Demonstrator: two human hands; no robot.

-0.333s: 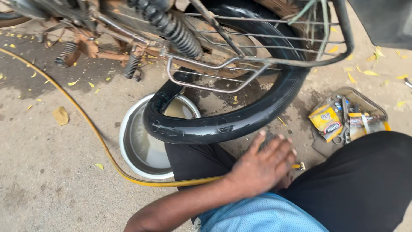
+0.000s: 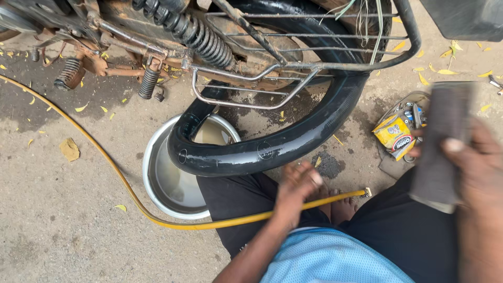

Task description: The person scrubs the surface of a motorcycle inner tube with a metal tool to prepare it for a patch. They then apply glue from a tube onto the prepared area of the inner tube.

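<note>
A glossy black inner tube point(image 2: 272, 149) at centre, a yellow hose point(image 2: 105, 157) lower left, a silver basin point(image 2: 157, 183), light blue shirt point(image 2: 330, 259) at bottom.

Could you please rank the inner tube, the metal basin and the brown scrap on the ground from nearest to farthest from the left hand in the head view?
From the left hand:
1. Inner tube, just above the fingers.
2. Metal basin, to the left, under the tube's end.
3. Brown scrap, far left on the concrete.

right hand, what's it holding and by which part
The right hand grips a dark flat block by its lower end, thumb across the front.
</note>
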